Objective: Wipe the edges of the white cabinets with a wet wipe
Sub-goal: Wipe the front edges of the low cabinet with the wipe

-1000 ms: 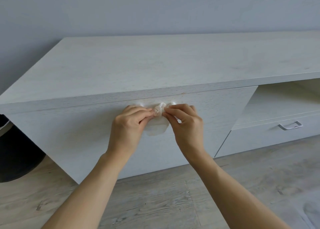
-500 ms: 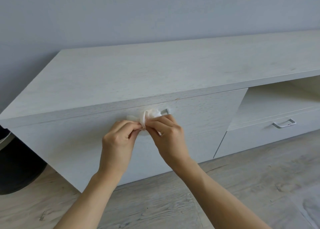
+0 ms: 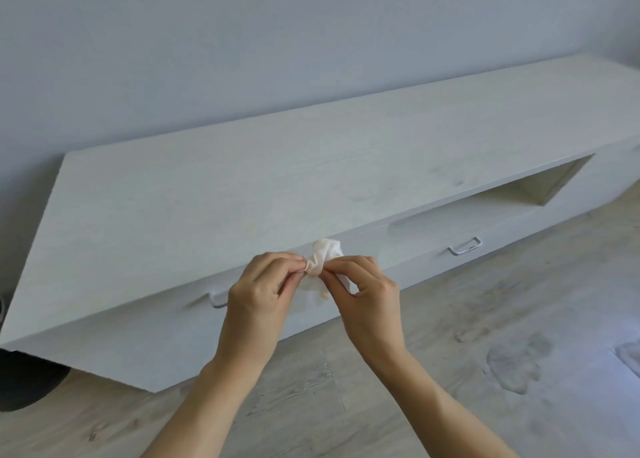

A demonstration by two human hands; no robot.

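Against white cabinet [image 3: 242, 187], left hand [image 3: 256, 295] and right hand [image 3: 367, 295] pinch crumpled wipe [image 3: 322, 260], half-hiding 1 handle [image 3: 217, 302].

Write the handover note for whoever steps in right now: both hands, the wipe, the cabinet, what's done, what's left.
Left hand: pinches the bunched wet wipe from its left side.
Right hand: pinches the same wipe from the right.
Wipe: held in front of the white cabinet, near the middle of its front edge, with brownish stains on it; no wiping contact is visible.
Done: the stains suggest some wiping; which edges cannot be told.
Left: probably turn to a clean face, then wipe the edges.
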